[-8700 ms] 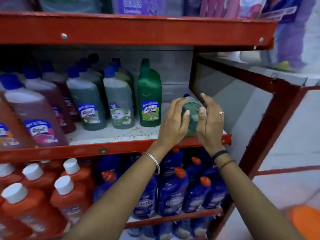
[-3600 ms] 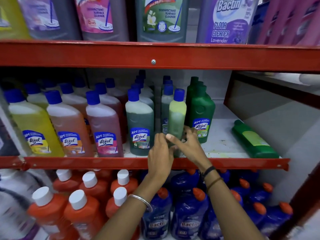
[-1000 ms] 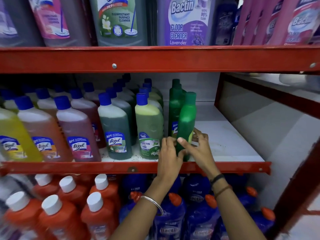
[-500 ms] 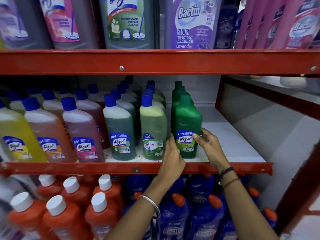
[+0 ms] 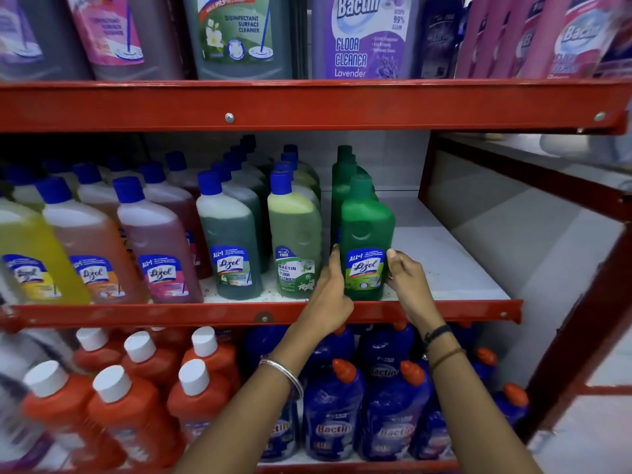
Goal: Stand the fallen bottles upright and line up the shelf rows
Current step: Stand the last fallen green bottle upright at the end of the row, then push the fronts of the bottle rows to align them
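A dark green bottle [image 5: 366, 230] with a green cap stands upright at the front of the middle shelf [image 5: 444, 268], label facing me. My left hand [image 5: 330, 289] presses its left side and my right hand [image 5: 405, 278] holds its right side near the label. More green bottles stand in a row behind it. To its left stands a light green bottle [image 5: 294, 234] with a blue cap, then rows of grey-green, pink, orange and yellow bottles, all upright.
The red front rail [image 5: 239, 314] edges the middle shelf. Bare white shelf lies right of the green bottle up to the red side frame [image 5: 581, 323]. Large cleaner bottles [image 5: 369, 35] fill the shelf above; orange bottles [image 5: 136, 405] and blue bottles [image 5: 386, 405] fill the shelf below.
The green bottle has been turned label-forward and set at the front of its row. Both hands stay on its sides; the view has shifted slightly.
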The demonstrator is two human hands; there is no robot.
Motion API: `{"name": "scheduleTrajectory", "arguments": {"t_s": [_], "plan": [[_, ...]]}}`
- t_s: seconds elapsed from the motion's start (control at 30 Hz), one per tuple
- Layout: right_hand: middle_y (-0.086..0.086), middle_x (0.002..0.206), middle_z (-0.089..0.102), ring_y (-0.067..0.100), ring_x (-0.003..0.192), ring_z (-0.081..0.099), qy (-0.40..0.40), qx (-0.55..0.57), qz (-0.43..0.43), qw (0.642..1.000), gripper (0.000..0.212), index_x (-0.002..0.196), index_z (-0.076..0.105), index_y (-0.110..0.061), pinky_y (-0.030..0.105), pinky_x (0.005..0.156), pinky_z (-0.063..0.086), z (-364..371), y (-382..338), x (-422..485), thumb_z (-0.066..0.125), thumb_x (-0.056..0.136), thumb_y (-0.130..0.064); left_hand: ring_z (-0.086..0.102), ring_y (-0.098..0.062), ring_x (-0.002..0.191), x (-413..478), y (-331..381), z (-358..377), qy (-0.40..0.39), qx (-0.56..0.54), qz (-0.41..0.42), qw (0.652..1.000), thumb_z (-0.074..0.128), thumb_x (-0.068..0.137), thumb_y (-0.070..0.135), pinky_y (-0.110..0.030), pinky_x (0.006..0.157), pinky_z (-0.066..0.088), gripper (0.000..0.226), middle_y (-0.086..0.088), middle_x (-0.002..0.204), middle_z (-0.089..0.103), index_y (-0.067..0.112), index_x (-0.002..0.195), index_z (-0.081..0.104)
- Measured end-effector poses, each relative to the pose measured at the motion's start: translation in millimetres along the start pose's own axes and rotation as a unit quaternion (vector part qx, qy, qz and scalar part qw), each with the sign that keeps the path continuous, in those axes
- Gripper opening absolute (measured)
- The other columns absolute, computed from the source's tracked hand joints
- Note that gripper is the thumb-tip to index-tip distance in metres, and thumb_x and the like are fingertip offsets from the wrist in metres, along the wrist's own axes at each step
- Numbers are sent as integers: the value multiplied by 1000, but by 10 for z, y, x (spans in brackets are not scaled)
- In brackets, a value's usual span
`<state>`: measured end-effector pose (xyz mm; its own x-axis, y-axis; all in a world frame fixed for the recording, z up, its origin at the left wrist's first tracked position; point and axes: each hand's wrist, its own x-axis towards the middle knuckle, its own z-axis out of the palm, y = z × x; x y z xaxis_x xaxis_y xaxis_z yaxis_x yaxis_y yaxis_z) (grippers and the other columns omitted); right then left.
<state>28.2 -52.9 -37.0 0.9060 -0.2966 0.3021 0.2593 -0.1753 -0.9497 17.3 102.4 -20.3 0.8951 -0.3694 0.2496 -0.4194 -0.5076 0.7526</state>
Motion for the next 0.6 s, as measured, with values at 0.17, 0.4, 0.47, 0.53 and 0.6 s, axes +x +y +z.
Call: {"name": "scheduleTrajectory", "arguments": {"t_s": [0.17, 0.4, 0.47, 0.53, 0.6], "plan": [[13, 104, 69, 25, 99, 65, 4, 13, 8, 1000, 33, 100, 63, -12, 40, 89, 53, -14, -52, -165, 38, 97, -34, 47, -29, 120, -88, -39, -8, -4, -3, 5, 1000, 43, 77, -9, -27, 93, 39, 88, -17, 136, 42, 21, 146, -3], [5, 109, 53, 8, 99, 51, 247, -19, -122, 961, 29, 106, 56, -9, 4, 80, 38, 343, -203, -664, 38, 96, -30, 52, -21, 112, -411, -92, -231, 303, -71, 24, 950, 34, 98, 23, -21, 93, 36, 34, -10, 121, 56, 8, 124, 47], [2, 109, 53, -5, 104, 48, 202, -20, -201, 958, 31, 106, 55, -14, 8, 89, 38, 524, -238, -826, 35, 94, -35, 40, -14, 126, -465, -183, -426, 305, -114, 15, 946, 25, 97, 38, -18, 103, 27, 47, -6, 137, 44, 11, 133, 40], [1, 121, 52, -11, 113, 44, 87, -28, -207, 974, 54, 118, 54, -12, 6, 96, 33, 760, -310, -897, 29, 91, -52, 26, -15, 139, -442, -264, -556, 240, -132, -10, 962, 16, 91, 49, -28, 115, 18, 62, -4, 151, 30, 15, 142, 28], [0, 143, 39, -3, 131, 34, -4, -32, -123, 992, 82, 139, 35, -11, 8, 106, 23, 995, -383, -840, 19, 83, -69, 16, -15, 144, -374, -313, -610, 175, -123, -33, 976, 9, 90, 51, -27, 116, 10, 66, -3, 156, 20, 18, 146, 18]]}}
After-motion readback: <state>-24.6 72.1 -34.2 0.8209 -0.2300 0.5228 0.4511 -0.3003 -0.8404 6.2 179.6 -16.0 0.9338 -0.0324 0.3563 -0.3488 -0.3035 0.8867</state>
